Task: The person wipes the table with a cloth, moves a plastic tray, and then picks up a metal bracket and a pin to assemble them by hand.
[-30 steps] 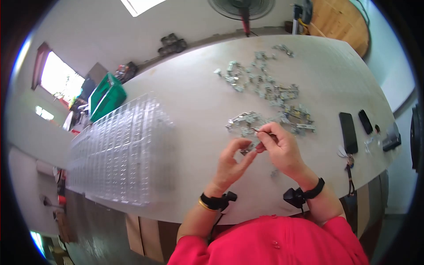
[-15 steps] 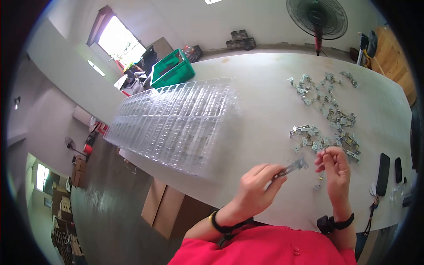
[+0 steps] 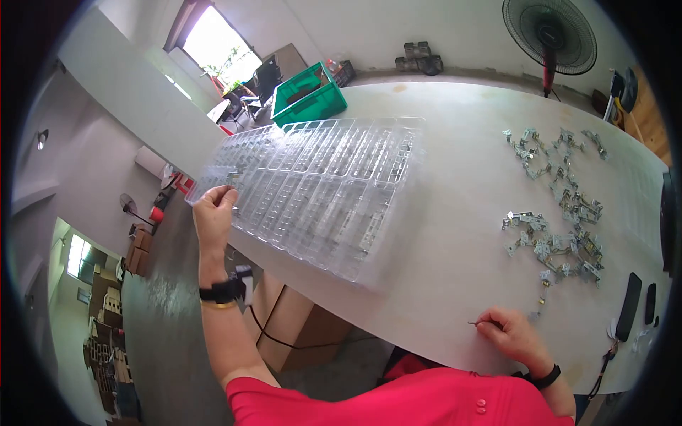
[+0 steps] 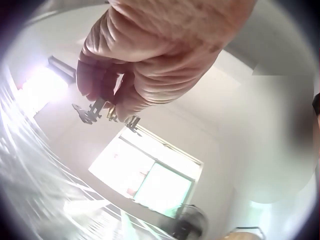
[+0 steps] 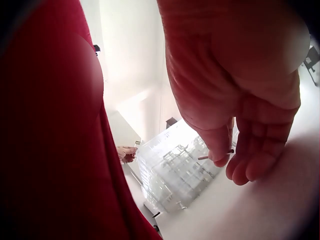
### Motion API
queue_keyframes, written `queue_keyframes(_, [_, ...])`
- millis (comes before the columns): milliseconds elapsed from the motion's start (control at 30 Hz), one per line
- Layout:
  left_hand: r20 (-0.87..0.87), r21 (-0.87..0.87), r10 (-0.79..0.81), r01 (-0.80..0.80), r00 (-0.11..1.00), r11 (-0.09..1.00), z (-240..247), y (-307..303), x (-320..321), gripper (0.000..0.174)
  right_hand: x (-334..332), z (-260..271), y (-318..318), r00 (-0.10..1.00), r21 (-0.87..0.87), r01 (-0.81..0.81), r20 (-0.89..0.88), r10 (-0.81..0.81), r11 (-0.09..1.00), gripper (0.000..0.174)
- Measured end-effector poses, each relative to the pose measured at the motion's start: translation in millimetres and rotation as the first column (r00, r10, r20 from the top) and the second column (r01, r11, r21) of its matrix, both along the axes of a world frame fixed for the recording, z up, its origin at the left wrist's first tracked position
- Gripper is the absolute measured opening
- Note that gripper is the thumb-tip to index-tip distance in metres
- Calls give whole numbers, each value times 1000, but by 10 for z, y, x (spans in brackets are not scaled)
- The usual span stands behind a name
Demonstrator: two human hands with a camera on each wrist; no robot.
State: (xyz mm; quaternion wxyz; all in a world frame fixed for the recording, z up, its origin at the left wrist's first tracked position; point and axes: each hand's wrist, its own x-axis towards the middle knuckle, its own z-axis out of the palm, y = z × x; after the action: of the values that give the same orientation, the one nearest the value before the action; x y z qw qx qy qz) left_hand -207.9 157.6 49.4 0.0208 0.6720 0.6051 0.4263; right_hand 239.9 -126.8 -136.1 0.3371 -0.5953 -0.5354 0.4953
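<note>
Metal hinge piece (image 4: 93,111): pinched in the curled fingertips of the left hand (image 4: 150,60), which is raised at the far left corner of the clear plastic tray (image 3: 320,184). In the left wrist view only its lower edge shows under the fingers. That edge runs roughly crosswise, dipping slightly to the right, and the rest is hidden in the grip. In the head view the piece is too small to make out against the left hand (image 3: 215,213).

Thin metal pin (image 3: 474,324): held between the thumb and fingers of the right hand (image 3: 515,334), which rests low on the table (image 3: 455,213) near the edge closest to the person. Its long axis lies almost level. The free end points left, away from the hand and toward the tray side. The right wrist view shows the same pin (image 5: 215,156) crossing the thumb tip.

Surroundings: a loose pile of metal parts (image 3: 561,241) lies beyond the right hand, well apart from the tray. Two dark phones (image 3: 629,305) sit at the right edge. A green crate (image 3: 309,99) stands past the tray, and a fan (image 3: 550,32) stands at the far end.
</note>
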Motion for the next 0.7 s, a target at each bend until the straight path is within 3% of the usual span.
queue_keyframes(67, [-70, -3, 49, -49, 996, 999, -42, 318, -297, 24, -12, -37, 10, 996, 61, -15, 88, 10, 998, 9])
queue_keyframes(167, [-188, -50, 79, -89, 979, 995, -131, 681, -544, 25, -1, -127, 37, 996, -38, 75, -37, -76, 996, 10])
queue_keyframes(233, [-354, -115, 82, -130, 932, 985, -201, 858, -632, 26, 18, -149, 53, 976, -150, 129, -156, -152, 980, 10])
queue_keyframes(333, [-351, -183, 38, -108, 936, 977, -319, 1034, -728, 24, 40, -173, 68, 954, -217, 147, -228, -196, 965, 10])
queue_keyframes(700, [-410, -251, 69, -185, 910, 950, -442, 1144, -720, 21, 55, -210, 64, 950, -229, 148, -239, -203, 962, 10])
